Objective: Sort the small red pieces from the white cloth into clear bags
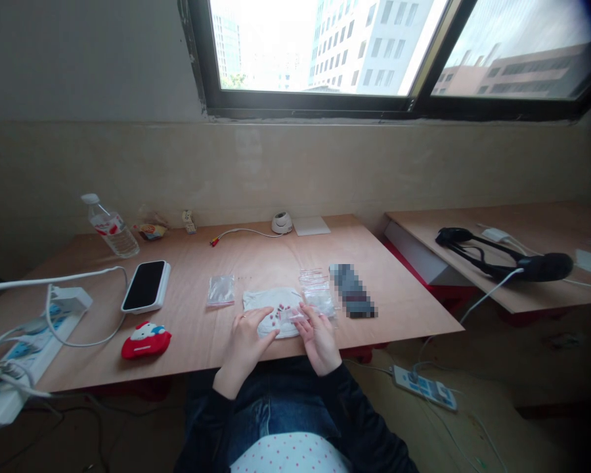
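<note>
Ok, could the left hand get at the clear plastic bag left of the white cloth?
Probably yes: the left hand rests on the white cloth, and the clear plastic bag lies just past it on the table, nothing between.

Left hand (247, 343) flat; right hand (320, 339) curled inward.

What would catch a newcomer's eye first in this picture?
The bright window along the top draws the eye first, with tall buildings outside. Below it, at the middle of the wooden desk, the left hand and right hand are over a white cloth dotted with small red pieces. Further left lies a red cartoon-cat pouch.
</note>
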`<state>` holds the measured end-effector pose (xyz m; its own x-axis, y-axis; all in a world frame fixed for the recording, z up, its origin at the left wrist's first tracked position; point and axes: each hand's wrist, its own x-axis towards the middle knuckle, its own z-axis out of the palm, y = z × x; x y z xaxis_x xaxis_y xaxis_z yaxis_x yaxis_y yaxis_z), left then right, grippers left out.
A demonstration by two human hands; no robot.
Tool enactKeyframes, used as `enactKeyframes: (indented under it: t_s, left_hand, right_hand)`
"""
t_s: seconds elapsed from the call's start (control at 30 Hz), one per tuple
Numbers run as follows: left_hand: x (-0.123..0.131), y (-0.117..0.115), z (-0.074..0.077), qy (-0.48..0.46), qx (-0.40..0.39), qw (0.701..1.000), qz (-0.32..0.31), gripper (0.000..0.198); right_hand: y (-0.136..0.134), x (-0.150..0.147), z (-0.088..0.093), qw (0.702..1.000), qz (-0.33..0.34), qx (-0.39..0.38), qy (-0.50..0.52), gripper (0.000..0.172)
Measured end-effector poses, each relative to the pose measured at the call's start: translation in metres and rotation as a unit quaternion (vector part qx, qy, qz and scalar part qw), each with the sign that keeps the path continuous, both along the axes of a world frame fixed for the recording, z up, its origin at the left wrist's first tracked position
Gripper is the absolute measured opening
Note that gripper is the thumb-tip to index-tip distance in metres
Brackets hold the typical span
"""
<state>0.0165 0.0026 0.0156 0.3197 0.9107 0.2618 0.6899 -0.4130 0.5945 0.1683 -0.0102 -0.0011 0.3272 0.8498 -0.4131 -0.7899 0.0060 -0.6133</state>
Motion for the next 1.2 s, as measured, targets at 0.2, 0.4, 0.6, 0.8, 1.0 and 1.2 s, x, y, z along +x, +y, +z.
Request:
enactKeyframes:
  t_s: [0.2,0.4,0.6,0.8,1.0,1.2]
  left_hand:
    - [0.007,-0.003,-0.015,0.021,0.037,0.999,0.011,0.031]
    - [0.007,-0.008,-0.021,0.052,0.046,0.997,0.02,0.028]
    - [0.006,-0.014,-0.025,0.051,0.061,0.996,0.044,0.03]
    - [0.005,-0.012,-0.032,0.056,0.059,0.996,0.044,0.019]
    - [0.003,-0.01,-0.035,0.054,0.056,0.996,0.054,0.025]
    - [-0.001,-0.009,-0.036,0.046,0.044,0.996,0.061,0.03]
  right_hand:
    - [-0.006,-0.007,-0.002,0.995,-0.039,-0.003,-0.094,0.055]
    - [-0.007,-0.014,-0.012,0.983,-0.052,-0.016,-0.175,0.066]
    - [-0.009,-0.017,-0.017,0.974,-0.057,0.0,-0.22,0.066]
    - [-0.01,-0.019,-0.013,0.965,-0.05,0.0,-0.258,0.062]
    - [-0.012,-0.021,-0.009,0.961,-0.04,0.011,-0.272,0.063]
    - [-0.015,-0.024,-0.008,0.958,-0.029,0.025,-0.283,0.065]
